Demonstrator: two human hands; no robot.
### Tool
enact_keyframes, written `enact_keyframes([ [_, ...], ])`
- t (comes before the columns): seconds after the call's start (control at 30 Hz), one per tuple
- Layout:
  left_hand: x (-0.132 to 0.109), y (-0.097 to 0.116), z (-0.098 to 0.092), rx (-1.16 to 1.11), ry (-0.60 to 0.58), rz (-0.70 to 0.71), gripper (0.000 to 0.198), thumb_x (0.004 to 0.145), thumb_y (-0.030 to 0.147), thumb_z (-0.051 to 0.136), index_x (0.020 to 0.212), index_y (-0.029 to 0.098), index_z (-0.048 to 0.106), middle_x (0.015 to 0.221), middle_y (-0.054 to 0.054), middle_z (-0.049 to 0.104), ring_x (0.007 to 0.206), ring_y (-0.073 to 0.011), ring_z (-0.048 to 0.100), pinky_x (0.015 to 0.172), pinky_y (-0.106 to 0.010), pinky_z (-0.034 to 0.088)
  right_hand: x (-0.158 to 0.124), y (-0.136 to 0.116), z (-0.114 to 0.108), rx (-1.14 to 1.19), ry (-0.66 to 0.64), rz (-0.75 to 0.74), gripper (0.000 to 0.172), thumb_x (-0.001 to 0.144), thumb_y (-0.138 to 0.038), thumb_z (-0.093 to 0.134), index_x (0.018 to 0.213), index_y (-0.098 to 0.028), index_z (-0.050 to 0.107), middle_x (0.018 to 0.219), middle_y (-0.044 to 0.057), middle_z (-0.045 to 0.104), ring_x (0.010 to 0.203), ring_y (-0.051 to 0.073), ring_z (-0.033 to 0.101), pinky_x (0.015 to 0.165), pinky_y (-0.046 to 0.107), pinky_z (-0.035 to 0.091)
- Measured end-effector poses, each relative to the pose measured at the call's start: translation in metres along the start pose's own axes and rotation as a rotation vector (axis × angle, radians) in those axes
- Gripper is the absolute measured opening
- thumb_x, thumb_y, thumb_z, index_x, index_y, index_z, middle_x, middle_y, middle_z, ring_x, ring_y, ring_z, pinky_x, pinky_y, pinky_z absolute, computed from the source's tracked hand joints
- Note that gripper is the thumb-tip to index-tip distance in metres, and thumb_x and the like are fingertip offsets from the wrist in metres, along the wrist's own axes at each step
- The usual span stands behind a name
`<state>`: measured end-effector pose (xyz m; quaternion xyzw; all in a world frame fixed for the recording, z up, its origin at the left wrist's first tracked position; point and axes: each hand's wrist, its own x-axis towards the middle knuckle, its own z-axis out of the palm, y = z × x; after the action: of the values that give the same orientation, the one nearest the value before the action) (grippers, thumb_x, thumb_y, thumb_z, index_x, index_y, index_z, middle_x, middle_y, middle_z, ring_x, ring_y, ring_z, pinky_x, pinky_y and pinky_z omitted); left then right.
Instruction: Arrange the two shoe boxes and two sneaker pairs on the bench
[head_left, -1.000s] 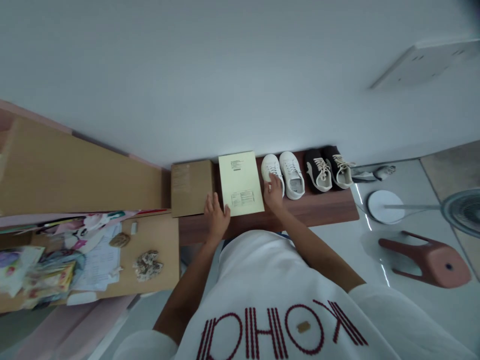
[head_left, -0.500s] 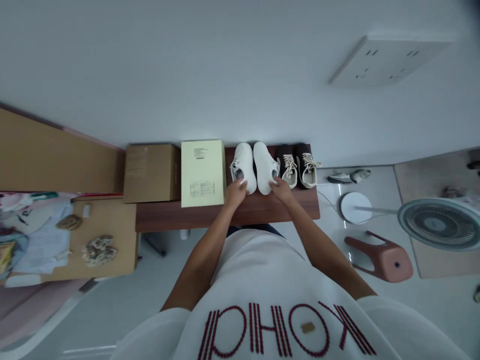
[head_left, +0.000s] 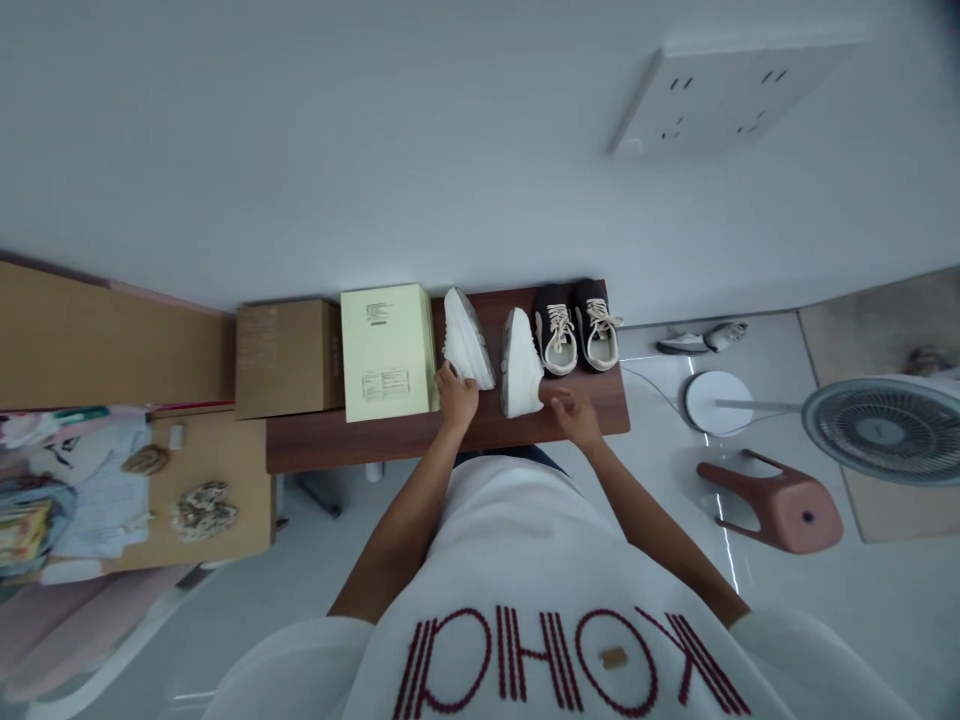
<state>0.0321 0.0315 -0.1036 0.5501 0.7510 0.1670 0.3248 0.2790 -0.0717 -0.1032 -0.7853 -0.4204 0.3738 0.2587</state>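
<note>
Two white sneakers lie tipped on their sides on a dark reddish-brown wooden bench (head_left: 319, 441), their soles facing each other across a gap. My left hand (head_left: 457, 396) has its fingers on the heel end of the left white sneaker (head_left: 466, 345). The right white sneaker (head_left: 521, 370) rests nearer the bench's front. Just right of its heel, my right hand (head_left: 577, 413) is apart from it, fingers loosely bent and spread, holding nothing. A pair of black sneakers (head_left: 553, 305) with cream laces stands upright to the right of the white ones.
A pale yellow box (head_left: 386, 350) and a brown cardboard box (head_left: 283, 355) stand to the left. Further left is a cluttered table (head_left: 251, 480). On the right are a fan (head_left: 889, 432), a pink stool (head_left: 802, 510) and more shoes (head_left: 682, 343) on the floor. A wall (head_left: 337, 150) rises behind.
Both white sneakers have been tipped from upright onto their sides, and the gap between them has widened. My right hand has let go of the right sneaker and drawn back toward me.
</note>
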Motion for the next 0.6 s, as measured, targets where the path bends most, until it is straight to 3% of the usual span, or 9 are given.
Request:
enact_keyframes([
  [0.03, -0.008, 0.01, 0.005, -0.012, 0.028, 0.069, 0.068, 0.09, 0.014, 0.054, 0.157, 0.009, 0.04, 0.157, -0.025, 0.049, 0.142, -0.0308, 0.057, 0.118, -0.044, 0.049, 0.005, 0.004, -0.013, -0.055, 0.066, -0.046, 0.032, 0.096, -0.037, 0.058, 0.12, -0.017, 0.067, 0.129, 0.018, 0.07, 0.122, 0.032, 0.067, 0.105, 0.048, 0.056],
  [0.1, -0.022, 0.038, 0.025, -0.081, -0.05, 0.235, 0.069, 0.091, 0.012, 0.052, 0.158, 0.014, 0.041, 0.161, -0.023, 0.045, 0.141, -0.0288, 0.057, 0.119, -0.043, 0.048, 0.022, 0.006, -0.034, -0.151, 0.135, -0.08, 0.039, 0.098, -0.031, 0.052, 0.132, -0.014, 0.064, 0.142, 0.022, 0.064, 0.127, 0.033, 0.065, 0.108, 0.049, 0.054],
  [0.2, -0.034, 0.09, 0.076, -0.124, -0.395, 0.477, 0.055, 0.091, 0.012, 0.055, 0.146, 0.017, 0.056, 0.151, -0.019, 0.056, 0.141, -0.0281, 0.058, 0.12, -0.041, 0.047, 0.06, -0.006, -0.047, -0.323, 0.09, -0.032, 0.048, 0.098, -0.023, 0.054, 0.144, -0.012, 0.057, 0.149, 0.024, 0.06, 0.131, 0.036, 0.064, 0.11, 0.051, 0.052],
  [0.27, -0.033, 0.12, 0.111, -0.076, -0.523, 0.429, 0.056, 0.088, 0.012, 0.062, 0.144, 0.012, 0.058, 0.152, -0.024, 0.056, 0.139, -0.0332, 0.06, 0.117, -0.045, 0.049, 0.084, -0.016, -0.048, -0.426, -0.009, 0.085, 0.047, 0.097, -0.022, 0.058, 0.142, -0.011, 0.06, 0.137, 0.025, 0.068, 0.125, 0.038, 0.068, 0.107, 0.052, 0.051],
  [0.33, -0.027, 0.14, 0.134, 0.009, -0.557, 0.265, 0.043, 0.088, 0.012, 0.063, 0.131, 0.011, 0.065, 0.142, -0.026, 0.064, 0.132, -0.0376, 0.065, 0.113, -0.051, 0.05, 0.1, -0.02, -0.053, -0.453, -0.031, 0.157, 0.036, 0.097, -0.024, 0.058, 0.13, -0.013, 0.069, 0.122, 0.024, 0.075, 0.119, 0.038, 0.071, 0.103, 0.049, 0.052],
  [0.4, -0.02, 0.148, 0.143, 0.045, -0.555, 0.183, 0.024, 0.091, 0.015, 0.063, 0.113, 0.011, 0.072, 0.127, -0.026, 0.071, 0.127, -0.041, 0.068, 0.111, -0.055, 0.05, 0.107, -0.015, -0.067, -0.399, 0.035, 0.168, 0.026, 0.096, -0.028, 0.059, 0.114, -0.015, 0.074, 0.108, 0.019, 0.078, 0.111, 0.035, 0.073, 0.098, 0.044, 0.054],
  [0.47, -0.017, 0.147, 0.14, -0.029, -0.526, 0.211, 0.014, 0.094, 0.021, 0.064, 0.101, 0.013, 0.072, 0.116, -0.023, 0.075, 0.122, -0.0408, 0.071, 0.109, -0.053, 0.052, 0.108, -0.005, -0.087, -0.234, 0.135, 0.163, 0.024, 0.096, -0.034, 0.058, 0.103, -0.016, 0.074, 0.091, 0.012, 0.077, 0.094, 0.028, 0.073, 0.088, 0.036, 0.055],
  [0.6, -0.02, 0.135, 0.13, -0.41, -0.515, 0.185, 0.018, 0.099, 0.028, 0.06, 0.108, 0.016, 0.07, 0.108, -0.012, 0.075, 0.091, -0.026, 0.079, 0.089, -0.037, 0.062, 0.105, 0.017, -0.115, 0.214, 0.217, 0.214, 0.034, 0.1, -0.046, 0.05, 0.084, -0.019, 0.064, 0.058, -0.002, 0.053, 0.055, 0.015, 0.053, 0.058, 0.026, 0.047],
])
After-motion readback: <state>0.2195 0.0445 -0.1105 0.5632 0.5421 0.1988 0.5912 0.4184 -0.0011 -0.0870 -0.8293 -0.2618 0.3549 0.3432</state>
